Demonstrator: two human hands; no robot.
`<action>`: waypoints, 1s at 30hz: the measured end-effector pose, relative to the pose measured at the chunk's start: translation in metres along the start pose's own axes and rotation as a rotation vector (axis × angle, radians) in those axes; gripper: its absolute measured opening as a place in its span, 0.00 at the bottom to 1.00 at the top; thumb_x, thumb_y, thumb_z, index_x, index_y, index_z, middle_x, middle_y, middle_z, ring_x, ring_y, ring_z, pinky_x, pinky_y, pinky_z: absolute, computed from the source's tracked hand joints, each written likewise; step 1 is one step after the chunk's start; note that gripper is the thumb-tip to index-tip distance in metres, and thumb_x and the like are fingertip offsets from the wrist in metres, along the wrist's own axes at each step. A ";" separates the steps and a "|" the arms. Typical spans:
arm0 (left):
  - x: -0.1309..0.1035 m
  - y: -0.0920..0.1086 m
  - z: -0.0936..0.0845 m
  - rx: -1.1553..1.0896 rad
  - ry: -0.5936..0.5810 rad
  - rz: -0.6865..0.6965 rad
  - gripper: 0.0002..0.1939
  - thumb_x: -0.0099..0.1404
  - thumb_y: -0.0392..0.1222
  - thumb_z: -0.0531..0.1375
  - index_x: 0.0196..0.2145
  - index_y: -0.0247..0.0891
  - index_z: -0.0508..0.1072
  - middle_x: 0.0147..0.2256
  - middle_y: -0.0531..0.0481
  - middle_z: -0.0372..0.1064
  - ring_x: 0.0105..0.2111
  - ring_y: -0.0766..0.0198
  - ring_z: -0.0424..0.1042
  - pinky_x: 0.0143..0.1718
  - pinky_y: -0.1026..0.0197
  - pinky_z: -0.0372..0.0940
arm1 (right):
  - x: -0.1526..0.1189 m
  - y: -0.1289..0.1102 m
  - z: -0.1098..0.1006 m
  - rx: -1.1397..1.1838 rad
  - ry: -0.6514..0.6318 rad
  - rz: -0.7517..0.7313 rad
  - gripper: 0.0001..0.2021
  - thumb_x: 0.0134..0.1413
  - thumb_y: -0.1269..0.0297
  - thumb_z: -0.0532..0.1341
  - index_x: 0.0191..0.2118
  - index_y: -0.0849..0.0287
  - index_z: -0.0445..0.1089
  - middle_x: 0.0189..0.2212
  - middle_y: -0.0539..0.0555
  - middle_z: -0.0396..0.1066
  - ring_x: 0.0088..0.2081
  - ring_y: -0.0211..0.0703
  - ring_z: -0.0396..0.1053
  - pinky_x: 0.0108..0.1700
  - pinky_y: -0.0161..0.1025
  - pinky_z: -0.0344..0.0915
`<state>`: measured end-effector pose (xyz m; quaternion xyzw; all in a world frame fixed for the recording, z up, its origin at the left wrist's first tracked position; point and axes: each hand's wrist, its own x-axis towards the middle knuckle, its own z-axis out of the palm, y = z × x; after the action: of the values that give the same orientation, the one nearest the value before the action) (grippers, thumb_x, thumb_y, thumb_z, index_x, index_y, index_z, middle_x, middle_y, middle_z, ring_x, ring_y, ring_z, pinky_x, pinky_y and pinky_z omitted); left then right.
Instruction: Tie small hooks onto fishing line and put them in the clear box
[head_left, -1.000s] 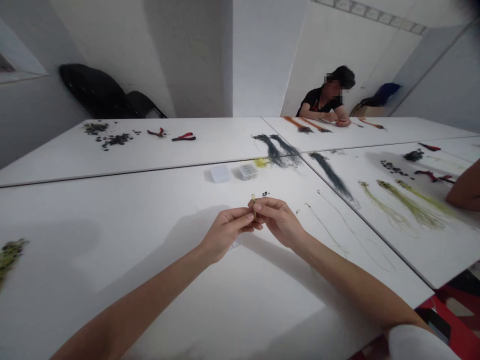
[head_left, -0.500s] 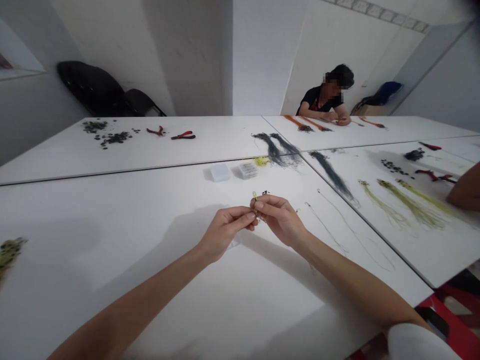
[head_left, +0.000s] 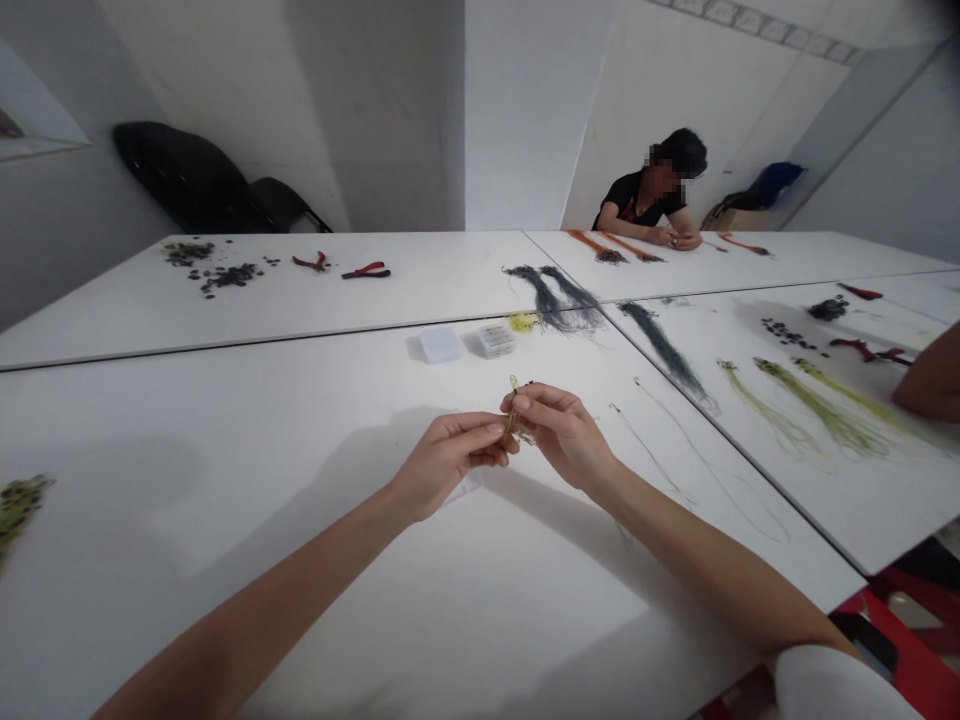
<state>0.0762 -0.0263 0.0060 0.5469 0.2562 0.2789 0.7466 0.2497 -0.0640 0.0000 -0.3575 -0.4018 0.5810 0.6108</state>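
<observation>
More cord (head_left: 526, 435) showing between fingers (head_left: 523, 403) than earlier.

Left hand (head_left: 442, 460) and right hand (head_left: 568, 432) pinch close together.

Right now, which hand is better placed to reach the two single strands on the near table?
Likely your right hand: it is nearer the strands, your left hand farther off. Both hold a small looped piece.

Yel. loop (head_left: 514, 383), wht tbl (head_left: 525, 590)
</observation>
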 end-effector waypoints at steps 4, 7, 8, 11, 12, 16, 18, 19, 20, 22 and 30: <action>-0.001 0.005 -0.005 0.095 -0.013 -0.078 0.12 0.61 0.46 0.65 0.38 0.35 0.80 0.30 0.46 0.71 0.29 0.66 0.65 0.34 0.60 0.62 | 0.002 -0.002 -0.002 -0.003 0.061 -0.018 0.06 0.48 0.61 0.69 0.30 0.56 0.77 0.31 0.52 0.73 0.32 0.39 0.64 0.38 0.40 0.61; 0.000 0.009 -0.009 0.172 -0.054 -0.127 0.11 0.59 0.47 0.66 0.32 0.35 0.80 0.31 0.46 0.70 0.27 0.67 0.64 0.33 0.61 0.62 | 0.004 -0.002 -0.005 -0.007 0.075 -0.030 0.06 0.48 0.60 0.70 0.31 0.56 0.77 0.30 0.52 0.72 0.33 0.39 0.64 0.38 0.39 0.61; 0.000 0.010 -0.010 0.194 -0.068 -0.142 0.11 0.59 0.46 0.66 0.31 0.35 0.80 0.32 0.46 0.71 0.28 0.67 0.63 0.33 0.61 0.62 | 0.005 -0.002 -0.006 -0.005 0.076 -0.031 0.06 0.48 0.61 0.70 0.31 0.56 0.77 0.30 0.52 0.72 0.32 0.39 0.63 0.38 0.39 0.61; 0.001 0.011 -0.015 0.220 -0.087 -0.162 0.11 0.58 0.47 0.66 0.29 0.35 0.79 0.32 0.45 0.71 0.28 0.67 0.64 0.33 0.61 0.62 | 0.006 -0.003 -0.008 0.008 0.087 -0.031 0.06 0.48 0.61 0.70 0.30 0.56 0.77 0.30 0.53 0.71 0.32 0.39 0.63 0.38 0.39 0.60; 0.001 0.012 -0.017 0.220 -0.082 -0.159 0.11 0.58 0.47 0.66 0.29 0.35 0.79 0.31 0.46 0.71 0.28 0.67 0.64 0.33 0.61 0.62 | 0.007 -0.003 -0.008 0.010 0.090 -0.028 0.06 0.47 0.61 0.70 0.30 0.56 0.77 0.30 0.52 0.71 0.32 0.38 0.63 0.38 0.39 0.60; 0.003 0.015 -0.023 0.223 0.029 -0.103 0.11 0.58 0.47 0.67 0.31 0.36 0.80 0.29 0.47 0.70 0.30 0.65 0.65 0.35 0.60 0.63 | 0.006 -0.003 -0.009 0.002 0.062 -0.003 0.07 0.47 0.60 0.70 0.29 0.57 0.76 0.29 0.51 0.70 0.31 0.37 0.62 0.38 0.39 0.59; 0.003 0.018 -0.023 0.247 0.120 -0.030 0.10 0.57 0.47 0.67 0.32 0.37 0.80 0.29 0.48 0.70 0.30 0.65 0.66 0.36 0.59 0.63 | 0.005 -0.003 -0.008 -0.012 0.019 0.021 0.07 0.48 0.60 0.70 0.29 0.58 0.76 0.28 0.51 0.69 0.31 0.37 0.61 0.36 0.39 0.58; 0.002 0.020 -0.023 0.274 0.160 0.016 0.10 0.58 0.47 0.67 0.33 0.38 0.80 0.29 0.49 0.71 0.31 0.64 0.66 0.37 0.59 0.63 | 0.005 -0.003 -0.008 -0.019 -0.005 0.035 0.07 0.48 0.60 0.70 0.29 0.58 0.76 0.27 0.51 0.69 0.31 0.37 0.61 0.36 0.39 0.58; 0.002 0.021 -0.021 0.311 0.193 0.064 0.09 0.58 0.46 0.67 0.33 0.38 0.80 0.29 0.49 0.71 0.31 0.64 0.66 0.37 0.59 0.63 | 0.004 -0.003 -0.007 -0.025 -0.029 0.049 0.07 0.48 0.60 0.70 0.29 0.58 0.77 0.27 0.51 0.69 0.31 0.38 0.61 0.36 0.39 0.57; 0.000 0.025 -0.017 0.394 0.239 0.146 0.09 0.59 0.46 0.66 0.33 0.39 0.80 0.29 0.49 0.73 0.31 0.64 0.67 0.37 0.59 0.63 | 0.003 -0.002 -0.006 -0.033 -0.073 0.074 0.06 0.48 0.61 0.70 0.29 0.58 0.77 0.27 0.51 0.69 0.32 0.38 0.62 0.37 0.39 0.57; -0.006 0.023 -0.004 0.518 0.252 0.290 0.08 0.62 0.45 0.64 0.33 0.40 0.80 0.35 0.48 0.76 0.34 0.61 0.72 0.39 0.59 0.66 | -0.001 0.001 -0.003 -0.078 -0.170 0.141 0.04 0.48 0.64 0.70 0.29 0.58 0.78 0.26 0.51 0.71 0.33 0.39 0.63 0.41 0.41 0.58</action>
<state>0.0655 -0.0222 0.0279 0.7106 0.3287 0.3734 0.4976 0.2522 -0.0645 -0.0026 -0.3580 -0.4483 0.6347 0.5178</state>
